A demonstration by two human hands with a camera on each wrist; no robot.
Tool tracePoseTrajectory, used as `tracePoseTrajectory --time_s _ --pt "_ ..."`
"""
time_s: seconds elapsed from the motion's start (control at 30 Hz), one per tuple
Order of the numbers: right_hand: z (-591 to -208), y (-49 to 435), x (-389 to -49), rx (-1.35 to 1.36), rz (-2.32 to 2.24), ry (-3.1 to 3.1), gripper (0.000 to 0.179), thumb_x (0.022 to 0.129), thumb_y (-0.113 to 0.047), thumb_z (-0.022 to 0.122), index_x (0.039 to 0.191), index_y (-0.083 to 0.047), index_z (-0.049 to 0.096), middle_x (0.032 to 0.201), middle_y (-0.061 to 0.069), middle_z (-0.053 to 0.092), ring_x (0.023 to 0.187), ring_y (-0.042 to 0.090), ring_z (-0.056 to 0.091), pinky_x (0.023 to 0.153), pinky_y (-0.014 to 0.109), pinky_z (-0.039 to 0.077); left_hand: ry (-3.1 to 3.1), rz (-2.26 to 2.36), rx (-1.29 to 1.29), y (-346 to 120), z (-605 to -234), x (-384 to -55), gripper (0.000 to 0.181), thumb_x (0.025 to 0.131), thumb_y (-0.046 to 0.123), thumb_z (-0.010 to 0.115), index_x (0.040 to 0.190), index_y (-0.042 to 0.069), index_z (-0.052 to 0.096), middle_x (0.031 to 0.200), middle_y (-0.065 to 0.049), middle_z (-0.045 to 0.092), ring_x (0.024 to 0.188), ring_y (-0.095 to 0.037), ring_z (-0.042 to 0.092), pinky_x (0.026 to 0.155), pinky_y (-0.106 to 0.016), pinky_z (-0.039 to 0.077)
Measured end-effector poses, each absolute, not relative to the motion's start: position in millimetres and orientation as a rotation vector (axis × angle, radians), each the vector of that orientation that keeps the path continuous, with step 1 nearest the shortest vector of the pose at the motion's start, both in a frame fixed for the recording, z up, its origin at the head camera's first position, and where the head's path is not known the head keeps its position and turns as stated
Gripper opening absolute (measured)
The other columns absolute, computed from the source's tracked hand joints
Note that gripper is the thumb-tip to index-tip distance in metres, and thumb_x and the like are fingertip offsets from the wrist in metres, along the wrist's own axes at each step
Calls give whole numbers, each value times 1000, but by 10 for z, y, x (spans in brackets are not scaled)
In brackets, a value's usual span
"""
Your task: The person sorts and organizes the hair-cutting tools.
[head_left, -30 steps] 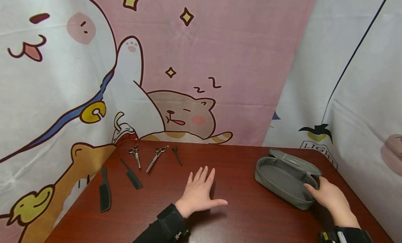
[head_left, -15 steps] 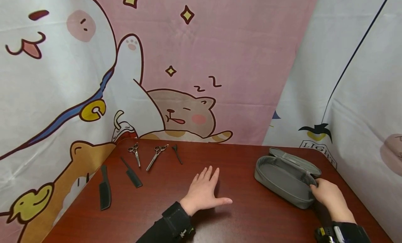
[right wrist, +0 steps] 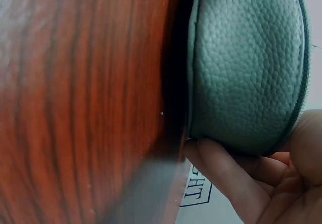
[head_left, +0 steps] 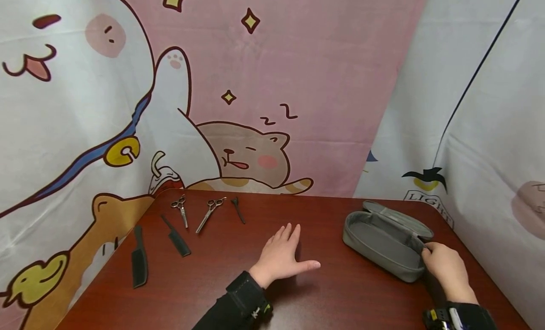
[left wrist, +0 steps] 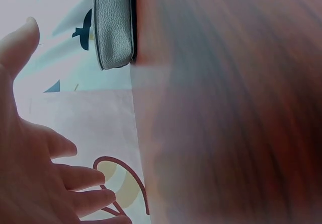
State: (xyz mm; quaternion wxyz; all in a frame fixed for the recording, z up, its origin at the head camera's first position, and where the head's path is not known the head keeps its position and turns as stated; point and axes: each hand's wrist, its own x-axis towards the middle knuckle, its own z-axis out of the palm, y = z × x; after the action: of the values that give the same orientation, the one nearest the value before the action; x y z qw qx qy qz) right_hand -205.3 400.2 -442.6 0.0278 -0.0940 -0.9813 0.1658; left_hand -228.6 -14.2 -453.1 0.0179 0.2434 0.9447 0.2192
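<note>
A grey-green oval zip case (head_left: 376, 260) stands at the right of the table with its lid tipped back; the part of its inside that shows holds nothing. My right hand (head_left: 447, 269) grips its right end, thumb at the rim. In the right wrist view, the fingers (right wrist: 224, 171) bend under the pebbled end of the case (right wrist: 246, 68). Left of the case, my left hand (head_left: 278, 257) is held over the middle of the table, palm down, fingers spread, touching no object. The left wrist view shows its fingers (left wrist: 83, 176) apart.
Along the table's left side lie a wide dark comb (head_left: 139, 263) and a slimmer comb (head_left: 179, 240). Near the back edge are two pairs of silver scissors (head_left: 180, 210), (head_left: 209, 215) and a small, slim dark tool (head_left: 238, 210). A printed cloth (head_left: 332, 84) hangs behind the table.
My left hand has drifted right, toward the case, with its fingers still spread. My right thumb has drawn back from inside the case to its rim. The case has stayed about where it was.
</note>
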Motion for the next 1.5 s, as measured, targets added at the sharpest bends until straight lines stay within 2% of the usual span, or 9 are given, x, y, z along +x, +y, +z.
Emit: tracePoseTrajectory --time_s 0.13,0.47,0.67,0.9,1.07,1.17,1.33,1.4,1.5 --pt "-4434 3985 -2051 -298 505 -2985 30 93 -6 50 110 18 60 105 39 59 83 47 60 69 56 46 2916 725 745 -103 -4527 -2329 106 82 81 50 157 9 27 158 -19 29 144 -37 29 110 -56 30" --pt "-4410 3848 -2034 -236 516 -2875 27 93 -5 54 109 17 61 105 38 60 88 52 60 72 60 46 2816 931 692 50 -4454 -2411 102 86 76 51 154 4 30 155 -18 36 141 -34 36 107 -53 37" --pt "-4359 3669 -2029 -138 545 -2813 26 95 -4 55 110 15 62 105 37 62 81 45 61 68 58 48 2794 1082 644 99 -4420 -2446 94 89 67 56 151 0 36 150 -17 43 136 -30 43 107 -47 39" --pt "-4296 3391 -2046 -68 589 -2766 26 96 -5 56 113 13 63 105 35 63 79 39 62 68 57 49 2803 1303 539 114 -4316 -2465 83 90 57 65 146 -2 44 143 -18 51 129 -33 51 101 -48 44" --pt "-4248 3179 -2081 11 625 -2721 23 96 -4 57 112 11 65 100 31 66 68 29 57 57 43 46 2827 1423 464 87 -4255 -2500 76 89 49 70 141 -3 50 135 -18 58 121 -32 57 95 -46 49" --pt "-4219 3051 -2117 62 645 -2700 22 95 -3 58 111 10 66 98 29 67 67 27 56 56 41 45 2838 1502 443 39 -4240 -2509 67 89 41 73 137 -3 55 125 -16 64 111 -30 63 89 -43 52" --pt "-4198 2847 -2185 117 660 -2667 21 95 -4 60 111 9 67 100 28 68 75 33 65 64 52 51 2921 1581 433 -61 -4224 -2517 35 91 24 72 117 1 70 106 -10 72 94 -25 67 78 -37 55" --pt "-4199 2774 -2211 127 670 -2665 22 95 -4 60 111 9 67 100 28 68 72 33 64 62 50 50 2970 1590 422 -109 -4217 -2517 24 91 18 71 110 3 74 101 -8 73 89 -24 68 73 -35 55" --pt "-4210 2676 -2240 144 679 -2661 21 95 -4 60 112 8 67 99 26 69 69 28 62 60 46 49 3014 1593 388 -196 -4206 -2510 17 92 13 70 106 5 76 96 -7 73 83 -23 68 67 -32 54"
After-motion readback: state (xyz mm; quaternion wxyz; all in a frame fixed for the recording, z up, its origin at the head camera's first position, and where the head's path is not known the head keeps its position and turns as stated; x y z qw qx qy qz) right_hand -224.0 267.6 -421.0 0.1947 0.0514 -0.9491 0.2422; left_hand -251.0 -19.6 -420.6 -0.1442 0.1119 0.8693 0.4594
